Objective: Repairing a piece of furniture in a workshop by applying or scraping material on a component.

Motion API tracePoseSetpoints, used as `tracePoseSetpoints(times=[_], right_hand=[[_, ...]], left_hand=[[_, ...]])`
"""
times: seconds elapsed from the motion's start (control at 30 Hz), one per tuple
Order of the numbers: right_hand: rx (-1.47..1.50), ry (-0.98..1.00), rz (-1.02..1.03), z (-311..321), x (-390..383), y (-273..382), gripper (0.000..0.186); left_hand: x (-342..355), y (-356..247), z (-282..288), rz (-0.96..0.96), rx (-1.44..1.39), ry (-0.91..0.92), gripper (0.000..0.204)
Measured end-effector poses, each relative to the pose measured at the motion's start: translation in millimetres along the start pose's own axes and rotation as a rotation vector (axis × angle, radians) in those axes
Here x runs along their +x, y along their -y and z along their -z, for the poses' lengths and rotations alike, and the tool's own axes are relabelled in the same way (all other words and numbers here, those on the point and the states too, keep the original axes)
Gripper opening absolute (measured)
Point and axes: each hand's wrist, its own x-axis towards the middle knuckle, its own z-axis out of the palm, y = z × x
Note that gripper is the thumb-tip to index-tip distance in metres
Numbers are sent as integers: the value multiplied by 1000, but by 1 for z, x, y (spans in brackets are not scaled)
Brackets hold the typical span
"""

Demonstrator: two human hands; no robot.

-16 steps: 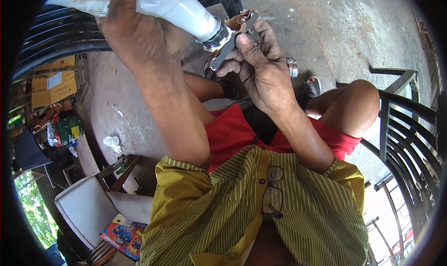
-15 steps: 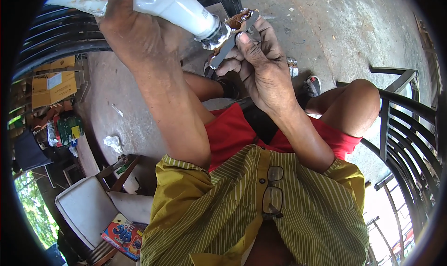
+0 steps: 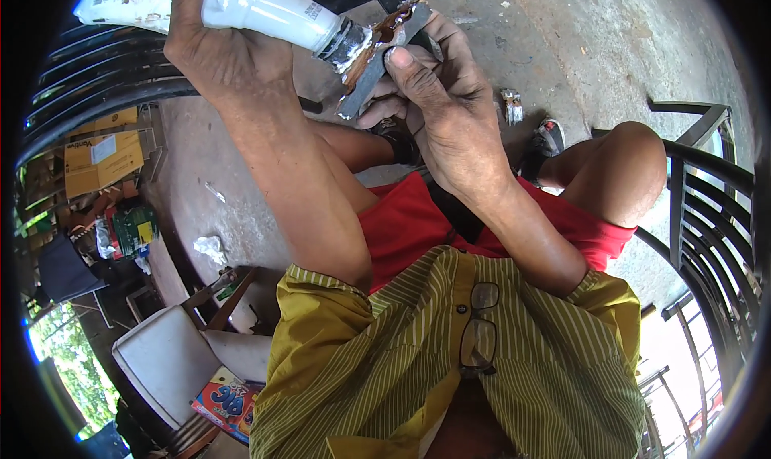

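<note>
At the upper left, my left hand (image 3: 237, 61) is wrapped around a white plastic bottle (image 3: 269, 9) tilted down to the right. Its black neck (image 3: 348, 43) is smeared with white and meets the edge of a small, jagged strip (image 3: 371, 77), grey outside and rusty brown inside. White specks dot this piece; its exact kind I cannot make out. My right hand (image 3: 458, 118), its fingers dusty grey, pinches the piece with the thumb on its near face and the other fingers behind.
Black slatted metal seats (image 3: 88, 65) curve along the left and right (image 3: 715, 210). A small tin-like object (image 3: 511, 106) lies on the concrete floor beyond my right knee. To the left are a crumpled white scrap (image 3: 210, 248), a cardboard box (image 3: 104, 162) and a pale chair (image 3: 161, 363).
Both hands have shifted a little left with the bottle and the piece. The piece's grey face now shows more, and the bottle's neck is still against its edge.
</note>
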Motion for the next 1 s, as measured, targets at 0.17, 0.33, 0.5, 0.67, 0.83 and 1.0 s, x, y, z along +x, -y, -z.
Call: tracePoseSetpoints(times=[0.17, 0.33, 0.5, 0.67, 0.83, 1.0], right_hand=[[-15, -47, -19, -1, 2, 1, 51], [-36, -16, -57, -1, 0, 6, 41], [-50, -15, -117, 0, -4, 9, 37], [-30, -38, -137, 3, -5, 11, 37], [-24, 7, -164, 10, -6, 7, 38], [-34, -10, -191, 8, -9, 4, 37]], left_hand=[[0, 2, 7, 67, -96, 136, 30], [-7, -1, -4, -87, -9, 151, 36], [-20, -8, 15, -28, -62, -65, 55], [-31, -13, 12, -1, -18, -86, 53], [-32, -12, 29, 22, 98, -19, 71], [-21, -11, 46, 85, 115, 220, 90]])
